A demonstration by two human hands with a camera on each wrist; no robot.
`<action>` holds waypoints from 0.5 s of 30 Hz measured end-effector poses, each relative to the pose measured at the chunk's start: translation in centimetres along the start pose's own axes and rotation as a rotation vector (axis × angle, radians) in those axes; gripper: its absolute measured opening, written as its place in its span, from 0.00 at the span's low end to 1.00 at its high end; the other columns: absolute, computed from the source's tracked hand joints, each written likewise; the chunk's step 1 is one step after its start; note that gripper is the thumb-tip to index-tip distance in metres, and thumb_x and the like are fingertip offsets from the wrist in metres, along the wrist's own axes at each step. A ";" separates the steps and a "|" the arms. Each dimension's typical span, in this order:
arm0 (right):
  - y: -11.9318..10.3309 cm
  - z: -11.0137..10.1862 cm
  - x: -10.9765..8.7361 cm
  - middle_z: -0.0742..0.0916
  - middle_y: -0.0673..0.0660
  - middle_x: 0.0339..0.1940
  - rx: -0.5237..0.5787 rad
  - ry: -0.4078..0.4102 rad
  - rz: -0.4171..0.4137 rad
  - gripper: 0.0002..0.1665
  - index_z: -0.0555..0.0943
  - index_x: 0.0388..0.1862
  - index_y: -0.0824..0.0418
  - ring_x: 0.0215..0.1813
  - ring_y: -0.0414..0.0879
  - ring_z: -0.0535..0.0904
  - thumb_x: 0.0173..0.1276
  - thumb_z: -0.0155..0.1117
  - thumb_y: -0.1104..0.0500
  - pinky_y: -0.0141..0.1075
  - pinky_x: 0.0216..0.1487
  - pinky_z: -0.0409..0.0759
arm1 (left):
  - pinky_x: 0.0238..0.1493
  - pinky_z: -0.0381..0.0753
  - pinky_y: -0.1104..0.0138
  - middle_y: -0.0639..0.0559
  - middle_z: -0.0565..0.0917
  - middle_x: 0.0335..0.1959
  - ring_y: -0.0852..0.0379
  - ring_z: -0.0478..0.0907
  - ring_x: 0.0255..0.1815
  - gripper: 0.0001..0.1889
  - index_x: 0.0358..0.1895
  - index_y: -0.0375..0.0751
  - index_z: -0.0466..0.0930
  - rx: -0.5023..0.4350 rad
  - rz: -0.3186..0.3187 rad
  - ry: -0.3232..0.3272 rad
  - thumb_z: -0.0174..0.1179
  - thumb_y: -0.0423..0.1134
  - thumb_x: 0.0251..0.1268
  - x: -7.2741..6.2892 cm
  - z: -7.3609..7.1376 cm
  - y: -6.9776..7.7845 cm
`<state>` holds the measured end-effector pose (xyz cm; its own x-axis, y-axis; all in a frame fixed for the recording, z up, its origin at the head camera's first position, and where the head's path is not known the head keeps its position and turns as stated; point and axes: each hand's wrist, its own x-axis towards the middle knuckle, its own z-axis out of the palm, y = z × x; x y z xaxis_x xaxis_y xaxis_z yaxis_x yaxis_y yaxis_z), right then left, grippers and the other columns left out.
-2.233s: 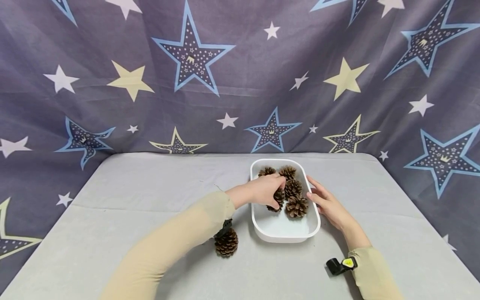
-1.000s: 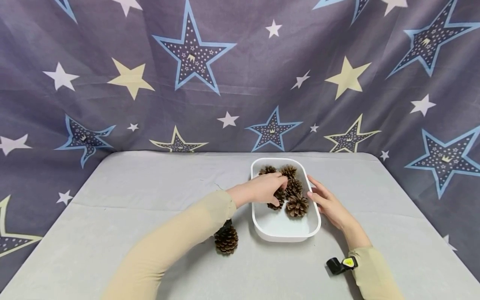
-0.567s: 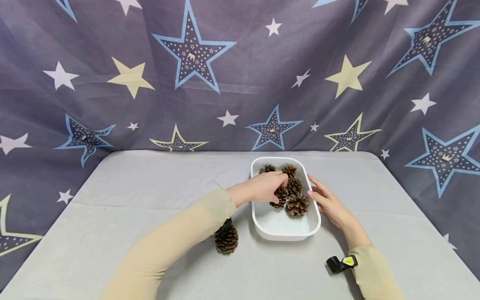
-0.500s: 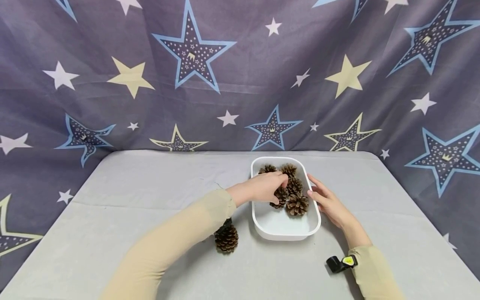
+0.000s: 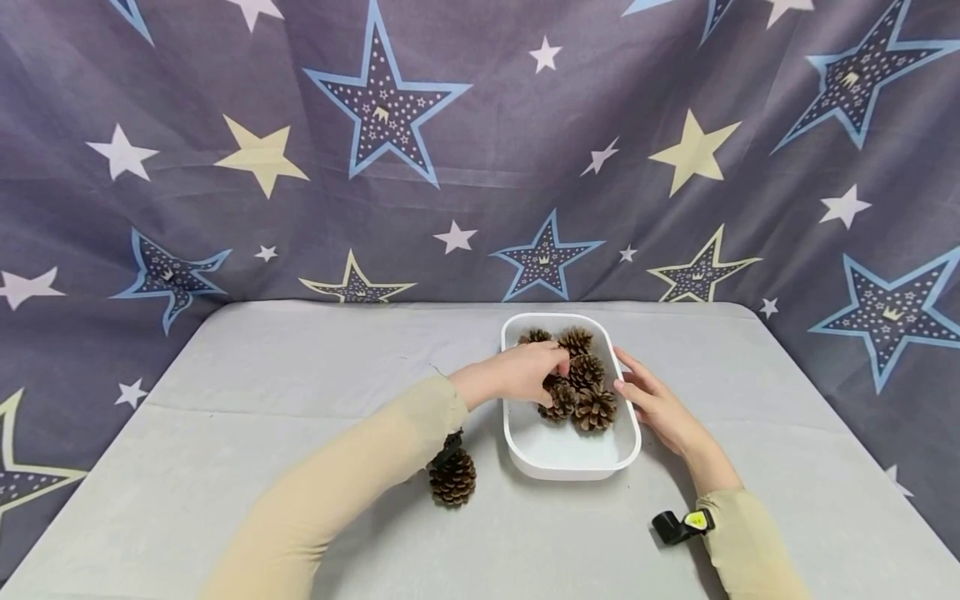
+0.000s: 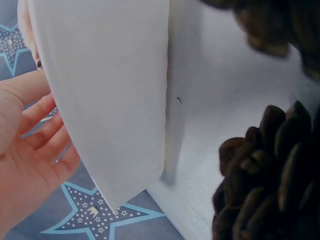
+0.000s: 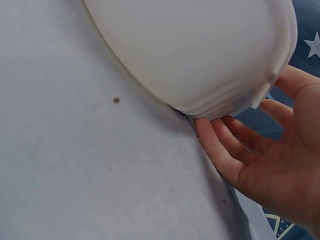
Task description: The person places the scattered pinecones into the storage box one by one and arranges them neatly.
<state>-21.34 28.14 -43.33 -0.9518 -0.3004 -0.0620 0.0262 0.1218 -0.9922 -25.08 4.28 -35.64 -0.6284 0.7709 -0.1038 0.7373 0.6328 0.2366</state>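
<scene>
Inside a white rectangular box [image 5: 573, 460], my left hand [image 5: 521, 372] reaches over several brown pine cones. Its thumb is beside the nearest left pine cone [image 5: 558, 403], its fingers spread rather than closed round it. In the left wrist view, the left hand [image 6: 35, 145] shows loosely extended fingers passing behind the box's rim. My right hand [image 5: 663, 410] touches the box's right wall from outside, thumb at the rim; the right wrist view shows these fingertips [image 7: 202, 125] against the wall. Other pine cones [image 5: 595, 408] lie to the right and back.
One more pine cone [image 5: 453, 479] sits on the grey-covered table [image 5: 337, 367] left of the box, near the left wrist's black strap. A black wrist camera [image 5: 671, 527] is on the right wrist. A star-patterned curtain [image 5: 465, 167] hangs behind the table.
My left hand has drawn slightly left and its fingers have loosened from the pine cone, which now shows more. The right hand has stayed at the box's side.
</scene>
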 end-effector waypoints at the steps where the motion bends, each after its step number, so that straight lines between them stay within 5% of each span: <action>1: 0.0 0.0 0.0 0.60 0.72 0.65 0.000 0.000 0.000 0.37 0.44 0.73 0.53 0.48 0.35 0.74 0.71 0.47 0.56 0.38 0.45 0.80 | 0.50 0.73 0.70 0.55 0.75 0.44 0.61 0.72 0.45 0.22 0.47 0.45 0.73 0.000 0.004 -0.005 0.69 0.42 0.46 0.0 0.0 0.0; 15: 0.1 0.0 0.0 0.60 0.71 0.64 0.001 0.004 -0.001 0.37 0.44 0.73 0.53 0.47 0.35 0.74 0.71 0.47 0.56 0.39 0.45 0.80 | 0.48 0.72 0.70 0.54 0.76 0.42 0.61 0.72 0.43 0.17 0.45 0.47 0.76 0.008 0.032 -0.040 0.66 0.41 0.50 -0.2 0.0 0.0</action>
<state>-21.33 28.11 -43.43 -0.9531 -0.2964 -0.0604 0.0253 0.1207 -0.9924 -24.95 4.07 -35.60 -0.5941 0.7930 -0.1352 0.7589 0.6082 0.2325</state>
